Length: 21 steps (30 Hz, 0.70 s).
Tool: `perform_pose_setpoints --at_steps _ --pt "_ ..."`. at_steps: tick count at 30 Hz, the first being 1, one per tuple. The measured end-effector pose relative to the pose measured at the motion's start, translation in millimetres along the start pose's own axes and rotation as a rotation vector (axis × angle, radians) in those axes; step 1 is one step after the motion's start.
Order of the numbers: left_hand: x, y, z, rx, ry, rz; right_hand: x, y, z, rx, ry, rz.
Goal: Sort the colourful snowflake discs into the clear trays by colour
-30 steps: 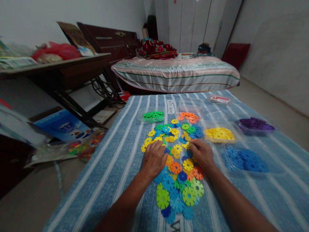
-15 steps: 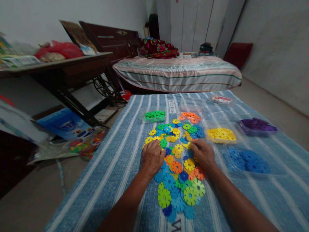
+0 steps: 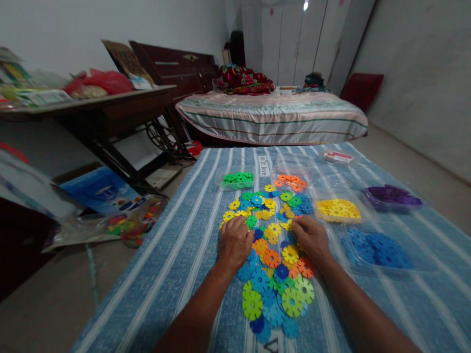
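A spread of notched plastic discs in yellow, orange, green and several blues lies down the middle of the table, many overlapping. My left hand rests at the left edge of the spread, fingers curled together over yellow discs; its fingertips are partly hidden. On the other side, my right hand is closed, thumb and forefinger pinched at the edge of a yellow disc. Larger lime discs and light blue ones lie nearer to me.
Clear tubs hold sorted discs: green, orange, yellow, purple and blue. A lid-like clear box sits at the back right. Beyond the striped tablecloth stand a bed and a sewing-machine table.
The view has tilted slightly upward, so everything sits a little lower in the picture. Both hands stay in nearly the same places over the discs.
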<state>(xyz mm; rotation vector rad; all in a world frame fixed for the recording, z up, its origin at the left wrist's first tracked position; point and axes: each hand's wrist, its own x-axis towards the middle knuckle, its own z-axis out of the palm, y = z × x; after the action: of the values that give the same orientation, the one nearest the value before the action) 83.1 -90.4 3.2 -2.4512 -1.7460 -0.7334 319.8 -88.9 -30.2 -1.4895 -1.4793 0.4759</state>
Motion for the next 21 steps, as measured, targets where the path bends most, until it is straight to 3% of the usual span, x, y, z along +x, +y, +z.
perform_pose_setpoints --at_steps 21 --pt "-1.6 -4.1 5.9 -0.039 0.06 0.003 1.5 4.9 3.8 0.08 0.025 0.05"
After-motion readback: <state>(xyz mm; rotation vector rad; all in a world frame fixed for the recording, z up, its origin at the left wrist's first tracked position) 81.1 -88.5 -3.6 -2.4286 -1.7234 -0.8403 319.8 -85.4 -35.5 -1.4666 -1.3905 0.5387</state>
